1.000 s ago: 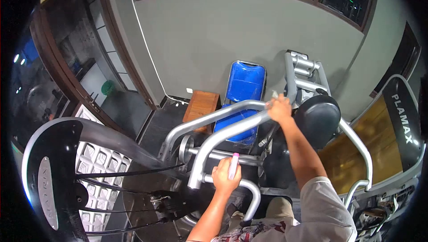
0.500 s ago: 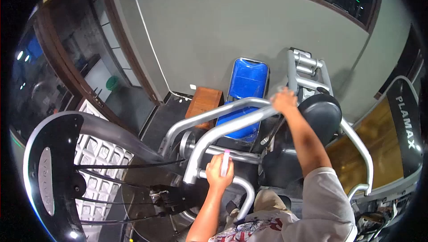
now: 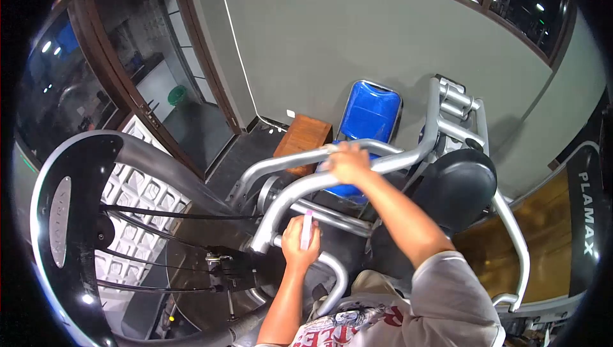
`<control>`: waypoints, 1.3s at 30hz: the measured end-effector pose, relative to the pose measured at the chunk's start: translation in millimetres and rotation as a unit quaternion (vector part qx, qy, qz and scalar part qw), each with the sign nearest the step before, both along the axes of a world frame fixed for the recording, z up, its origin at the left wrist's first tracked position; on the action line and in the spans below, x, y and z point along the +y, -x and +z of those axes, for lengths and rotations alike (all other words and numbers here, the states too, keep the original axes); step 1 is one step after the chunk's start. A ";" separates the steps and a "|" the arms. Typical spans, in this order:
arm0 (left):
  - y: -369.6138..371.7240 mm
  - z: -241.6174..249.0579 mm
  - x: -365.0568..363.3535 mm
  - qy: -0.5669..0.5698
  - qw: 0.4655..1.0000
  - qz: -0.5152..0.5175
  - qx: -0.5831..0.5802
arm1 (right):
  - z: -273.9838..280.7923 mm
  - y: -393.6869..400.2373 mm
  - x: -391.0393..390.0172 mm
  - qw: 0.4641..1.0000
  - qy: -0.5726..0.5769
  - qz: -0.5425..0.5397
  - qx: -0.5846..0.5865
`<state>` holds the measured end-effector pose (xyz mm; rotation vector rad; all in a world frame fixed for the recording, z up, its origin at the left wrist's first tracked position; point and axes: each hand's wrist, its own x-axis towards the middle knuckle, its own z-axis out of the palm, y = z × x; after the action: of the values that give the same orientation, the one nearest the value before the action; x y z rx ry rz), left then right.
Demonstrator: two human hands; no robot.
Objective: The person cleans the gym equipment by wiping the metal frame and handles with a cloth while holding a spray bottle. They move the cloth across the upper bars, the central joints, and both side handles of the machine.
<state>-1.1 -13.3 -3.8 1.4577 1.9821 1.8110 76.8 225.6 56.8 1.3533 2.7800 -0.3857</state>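
My left hand [image 3: 300,249] is closed around a small pale bottle with a pink top [image 3: 307,229], held upright near the lower end of the machine's silver tube. My right hand [image 3: 348,165] lies over the curved silver tubes [image 3: 306,184] of the exercise machine, its fingers bent downward and slightly blurred. A pale patch shows at those fingertips, too small to make out. Right of that hand is the black padded seat or backrest [image 3: 463,181], with part of the silver frame beside it.
A blue folding chair [image 3: 370,114] and a brown wooden box [image 3: 303,139] stand behind the tubes. At left are a black machine housing [image 3: 60,219], dark cables [image 3: 185,214] and a white textured panel [image 3: 143,187]. A panel marked PLAMAX [image 3: 584,213] stands right.
My right hand has slid left along the silver tubes, away from the black pad. My left hand keeps the bottle in much the same place. The view has shifted slightly.
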 end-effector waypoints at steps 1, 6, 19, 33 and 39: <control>0.0 -0.6 2.9 -0.004 1.000 0.003 -0.002 | 6.6 -23.7 20.7 0.998 -0.020 -0.022 -0.059; 2.8 -0.2 6.3 0.017 1.000 -0.005 0.003 | 22.2 -132.8 108.2 0.949 -0.030 -0.282 -0.133; 1.4 -1.2 0.6 0.019 1.000 -0.008 -0.014 | 1.5 -18.8 20.8 0.997 -0.006 -0.056 -0.047; 1.0 1.7 1.1 0.022 0.999 -0.029 -0.021 | -18.3 31.9 -8.1 0.997 0.009 -0.082 0.000; 5.2 -7.1 -1.7 0.010 0.999 -0.036 -0.021 | -5.7 -24.5 18.4 0.991 -0.074 -0.100 -0.052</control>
<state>-6.3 -15.0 -10.9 1.4552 1.8964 1.7727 101.3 244.0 51.1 1.6403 2.6432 -0.1089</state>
